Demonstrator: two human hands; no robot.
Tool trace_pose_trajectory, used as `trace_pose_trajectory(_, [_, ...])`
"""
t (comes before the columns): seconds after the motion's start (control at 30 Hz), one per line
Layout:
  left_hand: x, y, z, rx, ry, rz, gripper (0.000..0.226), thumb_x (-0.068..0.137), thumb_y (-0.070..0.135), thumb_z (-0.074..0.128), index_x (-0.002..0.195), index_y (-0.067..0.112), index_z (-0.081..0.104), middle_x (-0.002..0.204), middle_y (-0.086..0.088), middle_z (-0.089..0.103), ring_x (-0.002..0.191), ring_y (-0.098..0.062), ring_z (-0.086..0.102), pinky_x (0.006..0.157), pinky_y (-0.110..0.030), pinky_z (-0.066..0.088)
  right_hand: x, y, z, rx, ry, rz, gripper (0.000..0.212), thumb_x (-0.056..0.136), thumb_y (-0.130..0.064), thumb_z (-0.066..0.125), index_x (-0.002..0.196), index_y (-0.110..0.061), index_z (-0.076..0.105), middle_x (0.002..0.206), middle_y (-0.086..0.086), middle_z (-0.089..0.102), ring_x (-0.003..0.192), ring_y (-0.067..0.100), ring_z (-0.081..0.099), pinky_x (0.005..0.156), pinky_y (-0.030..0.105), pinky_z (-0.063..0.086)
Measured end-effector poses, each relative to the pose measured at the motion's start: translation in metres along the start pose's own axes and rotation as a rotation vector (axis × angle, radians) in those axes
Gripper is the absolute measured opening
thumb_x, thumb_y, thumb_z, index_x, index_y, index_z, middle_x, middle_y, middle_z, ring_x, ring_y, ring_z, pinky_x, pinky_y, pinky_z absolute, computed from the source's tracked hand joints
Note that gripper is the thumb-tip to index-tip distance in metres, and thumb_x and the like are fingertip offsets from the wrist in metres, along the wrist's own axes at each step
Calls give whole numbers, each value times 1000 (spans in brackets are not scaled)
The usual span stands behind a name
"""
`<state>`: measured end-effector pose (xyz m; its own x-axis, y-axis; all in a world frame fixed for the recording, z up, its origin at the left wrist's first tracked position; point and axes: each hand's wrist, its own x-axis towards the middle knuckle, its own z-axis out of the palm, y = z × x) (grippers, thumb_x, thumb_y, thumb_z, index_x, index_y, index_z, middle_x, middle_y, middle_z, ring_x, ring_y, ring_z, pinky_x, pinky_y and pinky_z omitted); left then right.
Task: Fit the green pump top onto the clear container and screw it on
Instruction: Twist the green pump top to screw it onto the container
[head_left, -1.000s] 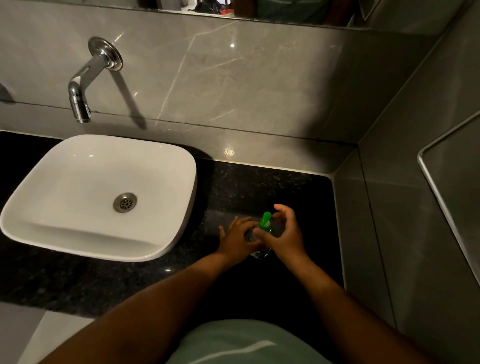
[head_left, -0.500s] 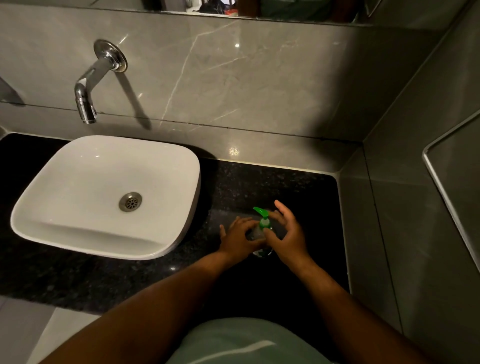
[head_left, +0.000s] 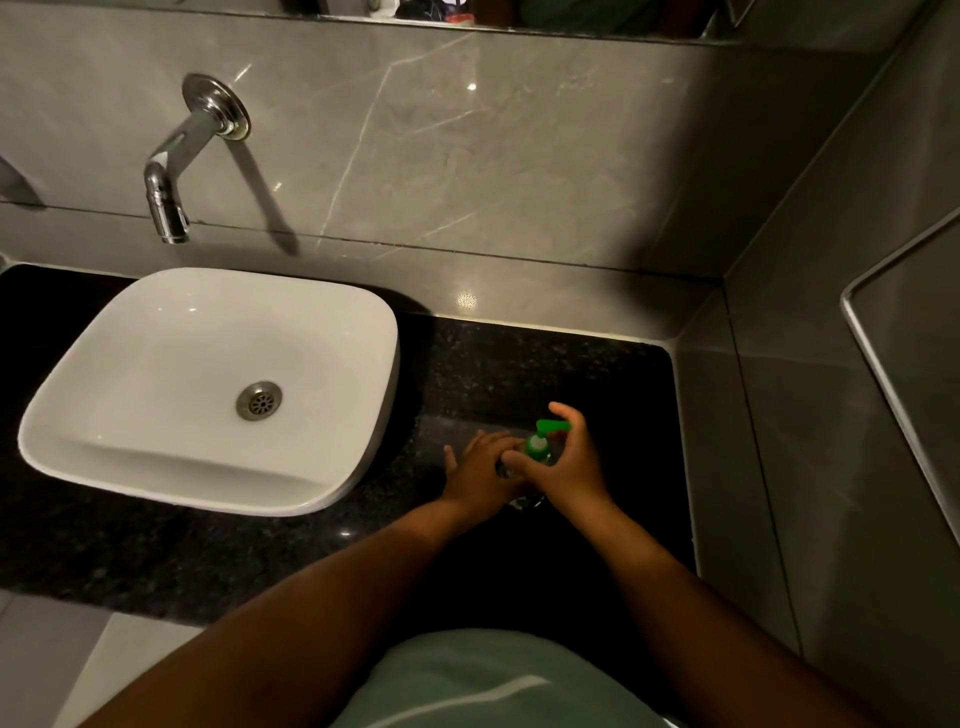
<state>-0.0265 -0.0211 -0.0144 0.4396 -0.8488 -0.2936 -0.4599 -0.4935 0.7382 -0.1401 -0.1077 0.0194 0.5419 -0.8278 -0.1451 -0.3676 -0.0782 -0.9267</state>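
Note:
The clear container (head_left: 527, 500) stands upright on the black counter (head_left: 597, 384), mostly hidden between my hands. On its neck sits the green pump top (head_left: 543, 439), its spout pointing to the right. My left hand (head_left: 480, 475) wraps around the container's body from the left. My right hand (head_left: 569, 462) curls around the pump top's collar, thumb and fingers pinching it, with the index finger arched over the spout.
A white basin (head_left: 363, 467) sits on the counter to the left, under a chrome wall tap (head_left: 171, 176). Grey tiled walls (head_left: 753, 493) close the back and the right side. The counter's front edge runs below my forearms.
The pump's spout has turned from pointing up-left to pointing right as my right hand twisted it. My left hand kept its hold on the container.

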Motion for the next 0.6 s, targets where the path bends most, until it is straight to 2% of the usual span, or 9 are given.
trace_pose_trajectory(0.07, [1, 0, -1, 6, -8, -4, 57, 68, 61, 64, 121, 45, 50, 143, 11, 42, 141, -21, 18, 105, -64, -11, -1, 2, -1, 54, -71, 20, 88, 67, -16, 84, 140, -18, 34, 130, -4, 45, 117, 7, 46, 94, 16, 39])
trace_pose_trajectory(0.13, [1, -1, -2, 7, 24, -10, 55, 71, 58, 65, 122, 42, 52, 141, 12, 43, 140, -19, 20, 105, -63, -11, -4, 2, -4, 130, -126, 26, 84, 74, -4, 75, 144, -17, 29, 131, -4, 47, 115, -5, 49, 90, 7, 42])
trace_pose_trajectory(0.17, [0, -2, -2, 5, 44, -11, 54, 71, 58, 65, 122, 42, 52, 140, 13, 44, 139, -18, 22, 106, -62, -11, -4, 2, -5, 144, -118, 30, 82, 76, 0, 72, 144, -16, 30, 128, -2, 52, 111, -8, 53, 88, 6, 44])
trace_pose_trajectory(0.23, [-1, -1, -2, -3, 62, -17, 54, 71, 60, 63, 121, 43, 53, 140, 14, 45, 138, -16, 22, 106, -60, -12, -5, 2, -6, 153, -37, 40, 79, 73, 2, 75, 140, -16, 36, 115, 1, 62, 102, 1, 60, 84, 6, 47])
trace_pose_trajectory(0.33, [-1, 2, 0, 19, 17, -18, 56, 69, 61, 63, 121, 43, 51, 142, 11, 44, 140, -19, 19, 106, -62, -12, -8, -4, -3, 93, 62, 29, 83, 61, -8, 86, 132, -17, 44, 100, 2, 58, 89, 10, 59, 72, 3, 44])
trace_pose_trajectory(0.4, [-2, 3, 4, 39, -3, -6, 57, 69, 58, 65, 122, 43, 50, 141, 9, 45, 141, -21, 20, 106, -65, -10, -12, -6, -1, 75, 49, 18, 89, 59, -11, 88, 135, -17, 41, 109, 3, 54, 98, 13, 56, 81, 11, 44])
trace_pose_trajectory(0.5, [-4, 2, 5, 29, 49, -29, 54, 70, 57, 64, 121, 41, 52, 138, 9, 48, 139, -20, 23, 106, -64, -9, -14, -2, -3, 226, -54, 24, 93, 68, 0, 80, 144, -12, 27, 136, 13, 51, 127, 21, 48, 104, 33, 42])
trace_pose_trajectory(0.57, [-5, 1, 4, 32, 78, -33, 57, 69, 62, 60, 120, 41, 52, 137, 10, 49, 138, -18, 25, 107, -62, -9, -14, -1, -5, 276, -88, 72, 89, 74, 4, 74, 146, -14, 24, 135, 19, 54, 133, 27, 45, 110, 48, 39])
trace_pose_trajectory(0.6, [-5, 0, 3, 32, 84, -28, 58, 68, 64, 59, 121, 41, 52, 136, 11, 49, 137, -17, 26, 107, -61, -10, -13, -1, -5, 284, -81, 92, 86, 75, 3, 73, 145, -15, 26, 131, 22, 57, 131, 28, 46, 109, 51, 39])
